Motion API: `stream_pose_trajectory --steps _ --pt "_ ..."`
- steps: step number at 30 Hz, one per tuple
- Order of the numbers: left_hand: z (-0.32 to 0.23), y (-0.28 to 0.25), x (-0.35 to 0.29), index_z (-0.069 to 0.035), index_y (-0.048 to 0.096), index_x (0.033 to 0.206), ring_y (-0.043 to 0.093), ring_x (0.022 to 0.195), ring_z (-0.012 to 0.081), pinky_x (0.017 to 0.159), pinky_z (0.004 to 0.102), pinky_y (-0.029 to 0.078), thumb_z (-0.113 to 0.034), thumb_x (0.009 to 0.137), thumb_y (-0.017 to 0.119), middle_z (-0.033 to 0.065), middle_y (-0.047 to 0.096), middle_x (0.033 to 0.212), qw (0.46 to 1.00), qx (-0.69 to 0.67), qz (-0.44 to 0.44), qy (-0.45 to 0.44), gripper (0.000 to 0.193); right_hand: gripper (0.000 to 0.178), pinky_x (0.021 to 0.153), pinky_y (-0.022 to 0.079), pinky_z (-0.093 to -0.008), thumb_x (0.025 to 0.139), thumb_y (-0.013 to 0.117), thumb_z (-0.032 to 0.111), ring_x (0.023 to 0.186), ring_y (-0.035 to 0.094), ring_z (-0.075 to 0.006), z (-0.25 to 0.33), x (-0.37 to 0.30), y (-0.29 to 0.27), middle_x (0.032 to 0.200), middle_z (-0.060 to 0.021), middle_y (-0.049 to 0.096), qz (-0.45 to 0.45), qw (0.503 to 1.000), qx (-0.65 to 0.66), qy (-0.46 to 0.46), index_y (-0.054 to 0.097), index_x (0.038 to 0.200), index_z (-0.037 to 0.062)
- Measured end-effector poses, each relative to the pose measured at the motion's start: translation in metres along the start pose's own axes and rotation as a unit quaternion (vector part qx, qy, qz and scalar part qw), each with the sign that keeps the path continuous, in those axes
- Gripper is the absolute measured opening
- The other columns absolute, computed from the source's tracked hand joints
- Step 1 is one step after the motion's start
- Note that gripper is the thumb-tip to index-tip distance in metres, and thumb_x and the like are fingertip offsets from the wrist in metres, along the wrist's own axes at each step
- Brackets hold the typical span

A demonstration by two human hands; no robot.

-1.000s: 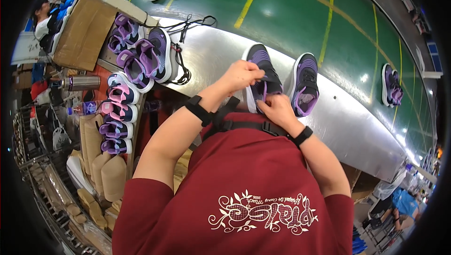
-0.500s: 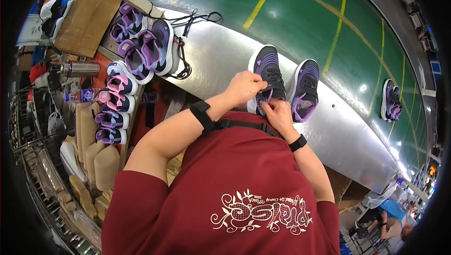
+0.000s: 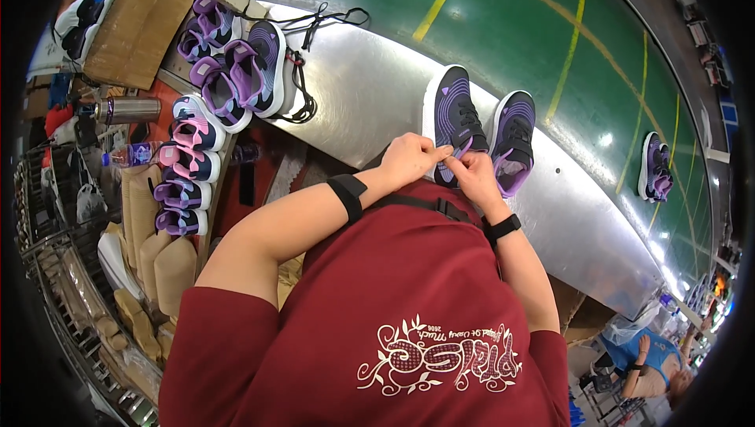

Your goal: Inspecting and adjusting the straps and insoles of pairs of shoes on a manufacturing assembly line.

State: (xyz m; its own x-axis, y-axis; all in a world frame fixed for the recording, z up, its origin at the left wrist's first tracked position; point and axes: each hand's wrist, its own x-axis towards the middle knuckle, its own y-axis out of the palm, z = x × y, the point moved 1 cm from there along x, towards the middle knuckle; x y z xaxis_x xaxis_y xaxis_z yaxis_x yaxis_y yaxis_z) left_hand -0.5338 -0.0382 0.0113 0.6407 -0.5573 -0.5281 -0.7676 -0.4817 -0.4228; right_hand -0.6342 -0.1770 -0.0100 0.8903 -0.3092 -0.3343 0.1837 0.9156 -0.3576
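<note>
A dark sneaker (image 3: 450,106) with purple curved lines, a black strap and a white sole stands on the metal bench edge, toe pointing away from me. At its opening my left hand (image 3: 410,160) is closed in a pinch; whatever is between its fingertips is too small to make out. Its fingertips meet those of my right hand (image 3: 476,178), which is closed at the shoe's collar and covers part of the heel. Just to the right stands the matching sneaker (image 3: 516,132), its purple lining showing, touched by neither hand.
Sneakers (image 3: 255,73) and loose black laces (image 3: 303,101) lie at the left end of the metal bench (image 3: 370,65). Small pink and purple shoes (image 3: 185,191) line a side shelf near a metal flask (image 3: 130,110). Beyond is a green surface (image 3: 519,26) bearing another pair (image 3: 654,167).
My left hand has come down and right from the shoe's strap to meet my right hand at the collar. The worked sneaker has shifted slightly and tilts a little more.
</note>
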Motion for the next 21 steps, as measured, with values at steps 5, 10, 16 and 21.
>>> stream_pose_trajectory --steps 5,10,16,21 --pt "0.004 -0.009 0.016 -0.004 0.055 0.059 0.043 0.047 0.0116 0.043 0.0296 0.032 -0.039 0.079 0.072 0.0002 0.047 0.051 0.991 -0.119 0.062 -0.017 0.044 0.037 0.045 0.029 -0.0284 0.085 0.063 0.024 0.051 0.035 -0.005 -0.002 -0.004 -0.003 0.052 0.0028 0.04 0.007 0.999 0.043 -0.004 0.051 0.062 -0.0017" --pt "0.017 -0.01 0.02 -0.001 0.055 0.093 0.053 0.07 0.0139 0.058 0.0301 0.044 -0.035 0.08 0.072 0.0084 0.057 0.089 0.991 -0.127 -0.029 -0.039 0.04 0.037 0.045 0.029 -0.0291 0.085 0.064 0.025 0.05 0.036 -0.0066 -0.006 -0.005 -0.005 0.051 0.0014 0.042 0.012 0.998 0.055 0.005 0.051 0.062 -0.0015" --pt "-0.021 -0.007 0.012 0.006 -0.004 0.144 0.03 0.134 0.0357 0.109 0.0377 0.027 -0.041 0.062 0.085 0.0328 0.028 0.141 0.974 -0.219 0.057 0.016 0.13 0.028 0.052 0.043 -0.0418 0.081 0.065 0.024 0.054 0.056 -0.0358 0.046 -0.013 -0.007 0.06 -0.0203 0.058 -0.025 0.978 -0.176 -0.109 0.062 0.071 -0.0018" --pt "-0.049 -0.028 -0.012 -0.006 -0.02 0.145 0.039 0.128 0.0311 0.105 0.0392 0.033 -0.011 0.064 0.084 0.0264 0.028 0.142 0.935 -0.321 0.103 0.107 0.132 0.019 0.057 0.048 -0.0418 0.078 0.069 0.017 0.062 0.06 -0.0374 0.133 -0.055 -0.047 0.068 -0.0189 0.062 0.067 0.932 -0.228 -0.272 0.063 0.087 0.0009"
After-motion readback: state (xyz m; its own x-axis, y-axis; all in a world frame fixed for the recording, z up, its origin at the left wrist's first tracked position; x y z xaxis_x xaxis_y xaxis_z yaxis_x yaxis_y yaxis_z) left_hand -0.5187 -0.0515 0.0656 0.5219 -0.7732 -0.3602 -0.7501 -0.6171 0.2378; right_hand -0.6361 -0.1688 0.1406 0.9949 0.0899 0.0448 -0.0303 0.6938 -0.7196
